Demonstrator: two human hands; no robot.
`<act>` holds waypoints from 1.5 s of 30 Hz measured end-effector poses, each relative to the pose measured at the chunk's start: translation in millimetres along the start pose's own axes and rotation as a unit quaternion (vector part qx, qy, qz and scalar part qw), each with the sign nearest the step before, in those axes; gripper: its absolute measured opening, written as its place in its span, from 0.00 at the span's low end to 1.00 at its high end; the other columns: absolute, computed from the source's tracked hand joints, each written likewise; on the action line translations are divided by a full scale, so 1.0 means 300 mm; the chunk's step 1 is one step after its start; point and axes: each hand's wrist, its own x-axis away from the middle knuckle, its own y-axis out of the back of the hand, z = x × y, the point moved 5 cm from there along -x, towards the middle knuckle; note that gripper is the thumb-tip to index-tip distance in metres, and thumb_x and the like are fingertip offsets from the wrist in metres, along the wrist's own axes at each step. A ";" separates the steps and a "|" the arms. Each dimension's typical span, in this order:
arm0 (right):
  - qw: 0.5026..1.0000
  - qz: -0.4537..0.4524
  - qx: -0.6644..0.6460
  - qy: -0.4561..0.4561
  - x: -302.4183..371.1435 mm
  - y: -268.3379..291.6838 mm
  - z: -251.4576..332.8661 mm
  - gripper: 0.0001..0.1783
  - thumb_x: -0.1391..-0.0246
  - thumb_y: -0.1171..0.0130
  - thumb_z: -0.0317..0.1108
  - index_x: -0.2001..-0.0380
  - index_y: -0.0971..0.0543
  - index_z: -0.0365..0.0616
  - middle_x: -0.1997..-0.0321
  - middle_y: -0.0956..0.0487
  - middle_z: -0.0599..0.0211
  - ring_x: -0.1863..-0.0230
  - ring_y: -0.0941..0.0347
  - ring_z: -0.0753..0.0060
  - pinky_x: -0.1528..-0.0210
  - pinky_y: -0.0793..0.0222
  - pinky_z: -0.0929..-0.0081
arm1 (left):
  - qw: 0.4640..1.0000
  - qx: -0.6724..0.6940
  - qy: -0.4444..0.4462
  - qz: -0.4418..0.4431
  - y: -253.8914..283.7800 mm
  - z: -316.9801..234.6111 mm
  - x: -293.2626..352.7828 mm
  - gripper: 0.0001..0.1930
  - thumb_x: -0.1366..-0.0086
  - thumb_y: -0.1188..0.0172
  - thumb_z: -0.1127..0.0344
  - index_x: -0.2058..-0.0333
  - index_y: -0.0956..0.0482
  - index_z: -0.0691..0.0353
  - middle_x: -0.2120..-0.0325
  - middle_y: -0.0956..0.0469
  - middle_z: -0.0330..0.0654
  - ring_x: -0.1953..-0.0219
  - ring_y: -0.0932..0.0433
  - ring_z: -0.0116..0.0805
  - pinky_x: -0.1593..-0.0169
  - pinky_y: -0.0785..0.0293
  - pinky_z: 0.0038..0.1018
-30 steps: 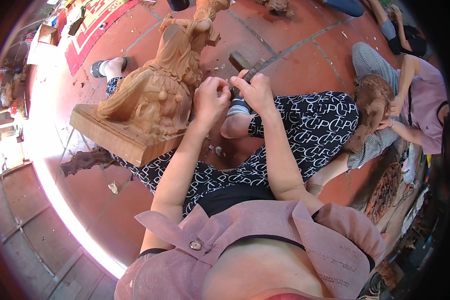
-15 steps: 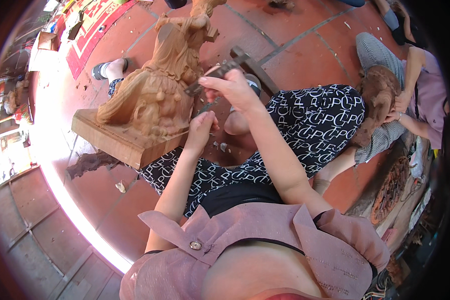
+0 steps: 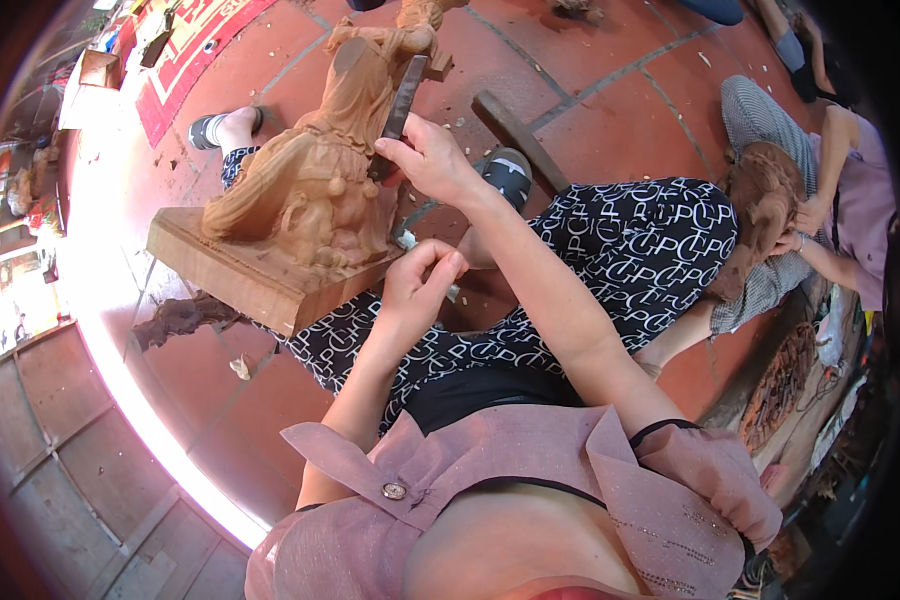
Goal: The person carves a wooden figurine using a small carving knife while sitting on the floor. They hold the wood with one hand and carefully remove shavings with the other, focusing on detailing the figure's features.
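- A wooden statue (image 3: 315, 185) on a thick block base is seen tilted across the person's lap, its base resting against the patterned trousers (image 3: 610, 250) above the red tiled floor (image 3: 590, 60).
- The right hand (image 3: 432, 160) is raised beside the carving and clamped around the handle of a mallet (image 3: 400, 105), whose dark head is lifted near the figure's upper part.
- The left hand (image 3: 420, 285) is pinched shut at the base's near edge on a small chisel (image 3: 407, 240); only a pale tip is visible, so the tool's kind is judged, not certain.
- A risk is judged here: with the mallet lifted and the left fingers so close to the blade, a mistimed blow could catch the knuckles or drive the edge too deep into the carved folds.
- The tilted block could also slip off the lap, since it appears propped rather than fixed.
- Against half a second ago, the right hand has been lifted higher with the mallet, and the left hand has been brought lower, towards the base.
- A second person (image 3: 830, 200) is seated at the right, holding another carving (image 3: 760, 195).
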 end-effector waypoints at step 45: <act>0.966 -0.017 -0.216 -0.141 0.062 0.007 -0.030 0.09 0.51 0.44 0.33 0.79 0.27 0.39 0.75 0.24 0.67 0.77 0.25 0.72 0.74 0.28 0.78 | 0.860 -0.330 -0.109 -0.373 0.814 -0.403 -0.031 0.08 0.40 0.42 0.65 0.65 0.21 0.63 0.82 0.30 0.30 0.80 0.36 0.16 0.75 0.40 0.14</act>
